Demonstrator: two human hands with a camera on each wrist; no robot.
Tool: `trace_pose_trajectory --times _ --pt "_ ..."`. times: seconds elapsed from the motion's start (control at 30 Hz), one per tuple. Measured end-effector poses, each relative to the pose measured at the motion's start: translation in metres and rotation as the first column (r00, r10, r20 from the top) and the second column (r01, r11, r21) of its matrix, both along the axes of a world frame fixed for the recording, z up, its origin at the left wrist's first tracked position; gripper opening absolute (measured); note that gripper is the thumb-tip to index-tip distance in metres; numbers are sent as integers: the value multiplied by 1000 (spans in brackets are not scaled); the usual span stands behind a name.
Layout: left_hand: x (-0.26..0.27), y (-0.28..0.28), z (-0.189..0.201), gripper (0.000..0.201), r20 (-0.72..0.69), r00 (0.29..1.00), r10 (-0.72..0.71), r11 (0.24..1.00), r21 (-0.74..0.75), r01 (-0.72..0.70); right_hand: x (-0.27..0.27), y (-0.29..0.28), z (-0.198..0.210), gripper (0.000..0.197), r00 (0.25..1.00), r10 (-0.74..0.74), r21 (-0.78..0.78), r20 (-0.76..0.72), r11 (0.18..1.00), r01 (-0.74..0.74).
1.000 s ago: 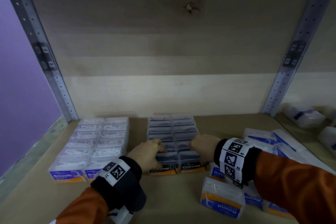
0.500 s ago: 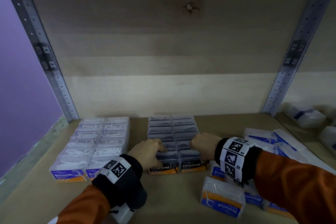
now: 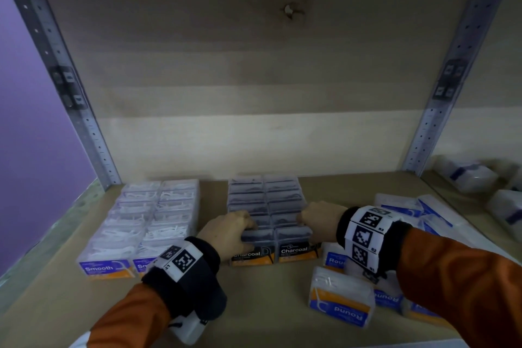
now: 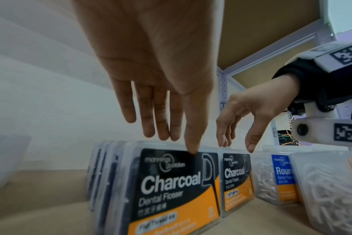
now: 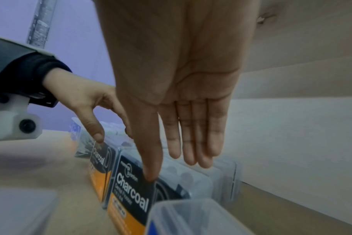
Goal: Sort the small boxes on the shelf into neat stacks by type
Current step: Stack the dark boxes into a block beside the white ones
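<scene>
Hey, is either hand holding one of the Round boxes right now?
No, both the left hand and the right hand rest with straight fingers on the Charcoal boxes, while the Round boxes lie untouched.

Two rows of Smooth boxes (image 3: 141, 223), two rows of Charcoal boxes (image 3: 268, 200), several loose Round boxes (image 3: 340, 297).

You have three kinds of small clear boxes on the shelf board (image 3: 254, 305). The Charcoal boxes (image 3: 268, 206), dark inside with black-and-orange labels, stand on edge in two tidy rows at the board's middle, running toward its back. Left of them, the Smooth boxes (image 3: 141, 223), white inside with blue-and-orange labels, stand in two matching rows. Right of the Charcoal rows, the Round boxes (image 3: 340, 301) lie loose and jumbled, one label upside down.
</scene>
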State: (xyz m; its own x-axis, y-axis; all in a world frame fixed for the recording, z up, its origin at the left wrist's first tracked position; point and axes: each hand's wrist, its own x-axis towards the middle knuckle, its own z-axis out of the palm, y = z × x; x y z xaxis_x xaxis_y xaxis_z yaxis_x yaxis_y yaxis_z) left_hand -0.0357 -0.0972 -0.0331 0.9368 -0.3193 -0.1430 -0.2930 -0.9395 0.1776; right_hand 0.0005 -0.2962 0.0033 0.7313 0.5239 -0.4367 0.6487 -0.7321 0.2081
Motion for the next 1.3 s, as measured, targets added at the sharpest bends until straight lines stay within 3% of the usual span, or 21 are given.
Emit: trace_pose_trajectory --times 0.23,0.6,0.9,1.3 --pt "-6 -22 12 41 33 985 -169 984 -59 171 -15 -32 9 46 997 -70 107 17 992 68" --pt "-15 -82 18 38 -68 881 -468 883 -66 464 -56 -101 8 43 965 -262 165 -19 951 261" --pt "-17 -107 13 50 -161 854 -494 867 -20 498 -77 -120 -15 49 923 -379 261 -67 886 383" --pt "-20 -115 11 42 -173 876 -451 889 3 458 -89 -111 -24 48 877 -479 351 -19 818 455"
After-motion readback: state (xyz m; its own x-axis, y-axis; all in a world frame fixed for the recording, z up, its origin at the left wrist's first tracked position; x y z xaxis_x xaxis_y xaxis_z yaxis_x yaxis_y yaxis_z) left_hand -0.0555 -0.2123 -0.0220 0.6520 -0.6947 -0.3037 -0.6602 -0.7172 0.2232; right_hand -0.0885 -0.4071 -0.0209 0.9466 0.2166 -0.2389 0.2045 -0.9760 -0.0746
